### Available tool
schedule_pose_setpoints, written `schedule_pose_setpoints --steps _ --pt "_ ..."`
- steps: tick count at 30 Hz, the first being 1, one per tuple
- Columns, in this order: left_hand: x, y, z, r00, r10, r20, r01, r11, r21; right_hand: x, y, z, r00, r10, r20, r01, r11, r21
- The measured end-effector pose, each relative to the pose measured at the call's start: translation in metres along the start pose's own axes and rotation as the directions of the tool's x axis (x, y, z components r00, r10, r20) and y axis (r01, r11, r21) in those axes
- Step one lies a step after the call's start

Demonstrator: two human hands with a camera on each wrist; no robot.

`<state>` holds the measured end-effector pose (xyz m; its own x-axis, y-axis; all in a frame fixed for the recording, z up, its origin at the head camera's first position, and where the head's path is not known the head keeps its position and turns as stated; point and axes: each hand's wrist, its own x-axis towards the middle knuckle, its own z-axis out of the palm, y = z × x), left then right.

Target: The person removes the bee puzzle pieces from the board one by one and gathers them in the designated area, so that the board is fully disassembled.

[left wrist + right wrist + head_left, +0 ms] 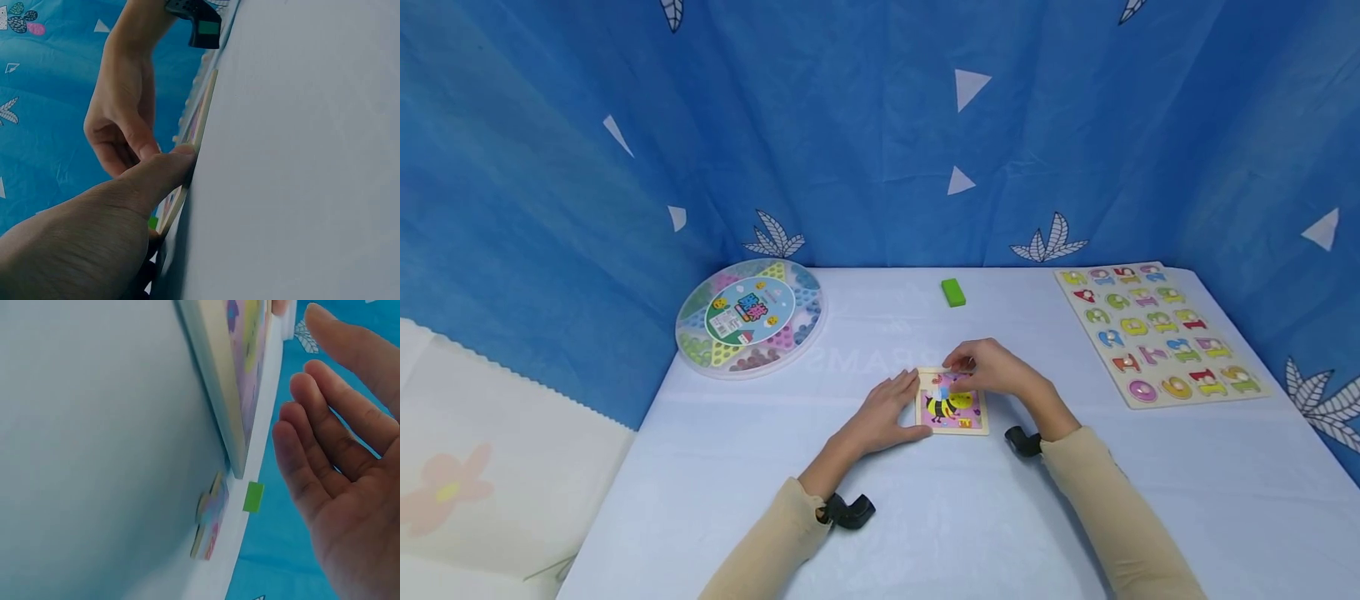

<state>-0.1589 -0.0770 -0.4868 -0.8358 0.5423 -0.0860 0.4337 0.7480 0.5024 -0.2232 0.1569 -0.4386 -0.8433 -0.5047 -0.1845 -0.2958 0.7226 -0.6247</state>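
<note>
A small square wooden jigsaw puzzle point(951, 406) with a bee picture and a pale frame lies on the table. My left hand point(883, 414) holds its left side, the thumb at the near corner and the fingers toward the far corner. Over the puzzle's far right part is my right hand point(992, 368), its fingers loosely bent. In the right wrist view, nothing shows between that hand's thumb and fingers point(325, 434). A loose puzzle piece point(211, 519) lies on the table beyond the frame there; in the head view I cannot make it out.
A green block point(953, 292) lies farther back. At the back left rests a round marble board game point(750, 318) in a clear case. A wooden number puzzle board point(1161, 336) lies at the right. Blue patterned curtain point(880, 133) borders the table's back.
</note>
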Motion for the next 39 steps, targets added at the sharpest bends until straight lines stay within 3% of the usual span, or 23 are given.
schedule_pose_setpoints --steps 17,39 --pt "0.0 0.0007 -0.0002 1.0 -0.015 0.005 0.015 1.0 0.006 0.0075 0.0033 0.0064 0.999 -0.008 0.031 0.009 0.999 -0.048" --pt "0.0001 0.0005 0.0006 1.0 -0.02 0.003 0.02 1.0 0.019 0.0111 0.0011 0.0066 0.997 0.057 0.043 -0.053 0.995 -0.084"
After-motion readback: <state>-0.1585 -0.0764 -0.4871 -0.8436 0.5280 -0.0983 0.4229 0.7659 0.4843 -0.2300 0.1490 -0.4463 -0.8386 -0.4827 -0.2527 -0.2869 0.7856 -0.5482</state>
